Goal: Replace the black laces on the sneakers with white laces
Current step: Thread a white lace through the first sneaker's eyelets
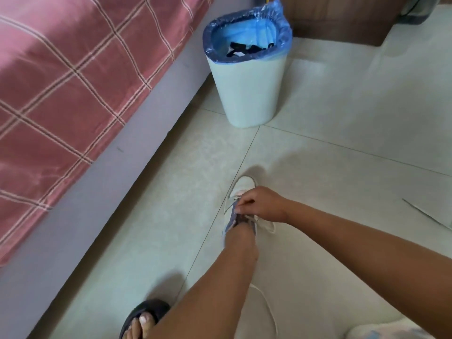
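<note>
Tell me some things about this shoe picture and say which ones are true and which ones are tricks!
1. The sneaker sits on the tiled floor. True.
2. The right hand pinches a white lace over the sneaker. True.
3. The bin has a red bag inside. False: its liner is blue.
4. Black laces lie in the bin. True: dark strips show inside it.
5. The bin stands on the bed. False: it stands on the floor beside the bed.
6. The foot at the bottom wears a white sneaker. False: it wears a dark slipper.
</note>
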The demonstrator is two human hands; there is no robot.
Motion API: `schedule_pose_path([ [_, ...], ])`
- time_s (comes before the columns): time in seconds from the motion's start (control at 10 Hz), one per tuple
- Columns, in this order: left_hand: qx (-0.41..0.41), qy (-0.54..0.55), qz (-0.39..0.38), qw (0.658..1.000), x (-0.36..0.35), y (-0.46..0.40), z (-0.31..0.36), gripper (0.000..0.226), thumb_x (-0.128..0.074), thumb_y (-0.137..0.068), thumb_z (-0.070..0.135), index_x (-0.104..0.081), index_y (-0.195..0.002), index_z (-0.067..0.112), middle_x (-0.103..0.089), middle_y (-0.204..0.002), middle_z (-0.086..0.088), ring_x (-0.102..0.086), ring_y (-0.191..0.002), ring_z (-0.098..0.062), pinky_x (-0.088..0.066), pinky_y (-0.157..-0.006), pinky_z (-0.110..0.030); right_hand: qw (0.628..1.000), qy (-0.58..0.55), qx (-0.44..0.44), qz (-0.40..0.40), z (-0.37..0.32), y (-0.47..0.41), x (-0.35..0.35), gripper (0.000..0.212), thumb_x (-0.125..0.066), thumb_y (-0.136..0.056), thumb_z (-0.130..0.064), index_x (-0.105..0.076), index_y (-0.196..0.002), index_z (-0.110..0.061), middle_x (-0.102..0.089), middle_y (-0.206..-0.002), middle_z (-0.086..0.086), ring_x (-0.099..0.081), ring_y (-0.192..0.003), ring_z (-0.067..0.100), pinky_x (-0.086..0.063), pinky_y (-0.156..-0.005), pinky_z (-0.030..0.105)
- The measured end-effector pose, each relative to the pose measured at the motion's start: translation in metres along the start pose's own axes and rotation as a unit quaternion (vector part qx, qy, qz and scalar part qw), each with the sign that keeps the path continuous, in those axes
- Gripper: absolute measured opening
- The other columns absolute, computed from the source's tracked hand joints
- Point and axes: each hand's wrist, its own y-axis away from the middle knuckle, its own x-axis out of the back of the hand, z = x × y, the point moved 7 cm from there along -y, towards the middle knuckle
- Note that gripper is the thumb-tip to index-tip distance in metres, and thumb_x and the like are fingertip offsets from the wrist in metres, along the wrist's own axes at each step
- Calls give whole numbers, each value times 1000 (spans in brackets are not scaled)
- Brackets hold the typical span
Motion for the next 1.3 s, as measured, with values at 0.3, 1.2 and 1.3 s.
schedule_pose_path([
  [0.3,-21,132,-30,991,1,-1,8,13,-53,-95,10,-62,-86,5,-60,-85,-7,-61,-65,-11,-48,-61,-20,971,-221,-2,96,15,13,8,11,-66,-87,-15,-74,-91,-9,-65,-87,-13,-55,-77,-11,-41,-72,7],
  [1.2,-438,126,-246,855,21,311,294,36,-64,-76,0,-63,-111,-5,-69,-102,-21,-68,-82,-26,-58,-66,-31,736,-346,309,493,-264,138,200,14,-80,-72,-14,-68,-69,-19,-69,-66,-11,-62,-60,-2,-46,-59,9],
  [1.3,-337,130,-394,845,-7,336,295,34,-58,-83,19,-67,-110,0,-68,-106,-19,-68,-91,-30,-57,-68,-37,704,-260,333,571,-285,171,218,14,-80,-71,-12,-69,-67,-20,-68,-64,-10,-60,-60,0,-45,-59,10],
])
